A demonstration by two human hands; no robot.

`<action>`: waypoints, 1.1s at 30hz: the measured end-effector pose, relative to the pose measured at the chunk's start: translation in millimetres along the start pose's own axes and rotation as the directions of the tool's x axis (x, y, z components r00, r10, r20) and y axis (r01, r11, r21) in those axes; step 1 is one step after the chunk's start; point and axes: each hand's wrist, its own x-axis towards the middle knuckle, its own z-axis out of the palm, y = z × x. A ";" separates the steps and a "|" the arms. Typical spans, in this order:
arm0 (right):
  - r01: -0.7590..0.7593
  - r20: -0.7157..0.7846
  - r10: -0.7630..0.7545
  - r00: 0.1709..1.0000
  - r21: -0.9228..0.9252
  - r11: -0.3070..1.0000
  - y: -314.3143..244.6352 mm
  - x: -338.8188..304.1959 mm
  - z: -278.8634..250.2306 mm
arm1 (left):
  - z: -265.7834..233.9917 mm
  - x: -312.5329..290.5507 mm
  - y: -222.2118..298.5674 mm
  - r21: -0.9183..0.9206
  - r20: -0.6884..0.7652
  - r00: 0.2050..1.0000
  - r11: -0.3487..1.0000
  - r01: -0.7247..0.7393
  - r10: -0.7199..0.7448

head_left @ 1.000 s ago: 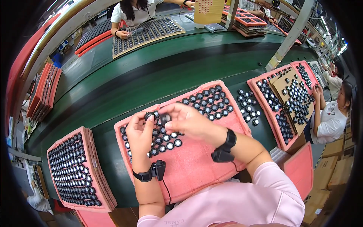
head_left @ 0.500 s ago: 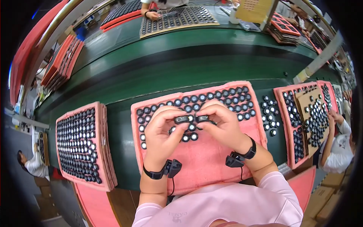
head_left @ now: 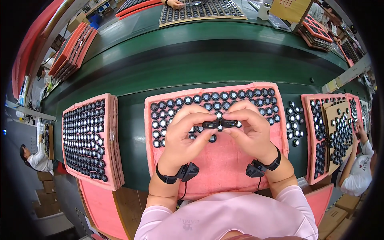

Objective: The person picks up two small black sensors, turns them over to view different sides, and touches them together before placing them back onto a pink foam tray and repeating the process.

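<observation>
In front of me lies a pink foam tray (head_left: pixel 216 168), with rows of small black round pieces (head_left: pixel 206 96) with pale centres across its far part. Over these rows my left hand (head_left: pixel 183 134) pinches one black round piece (head_left: pixel 211 124) between thumb and fingers. My right hand (head_left: pixel 253 134) grips a second black round piece (head_left: pixel 229 123) the same way. Both held pieces are turned edge-on, each showing a small slot in its side. They are side by side, nearly touching. A black strap with a small black device circles each wrist.
Stacked pink trays (head_left: pixel 112 144) full of round pieces stand at left. Loose round pieces (head_left: pixel 295 120) lie right of my tray, beside another pink tray (head_left: pixel 310 160) and a cardboard sheet (head_left: pixel 334 154) with more. Beyond runs a green belt (head_left: pixel 192 60). Other people work around.
Both held pieces have come closer together and turned so their slotted edges show. My view has shifted, so the tray sits slightly further right.
</observation>
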 end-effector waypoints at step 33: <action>0.193 0.032 -0.190 0.981 -0.110 0.975 0.8 1.2 -8.2 | -7.4 0.3 1.7 0.029 0.025 0.992 0.992 -0.122 0.121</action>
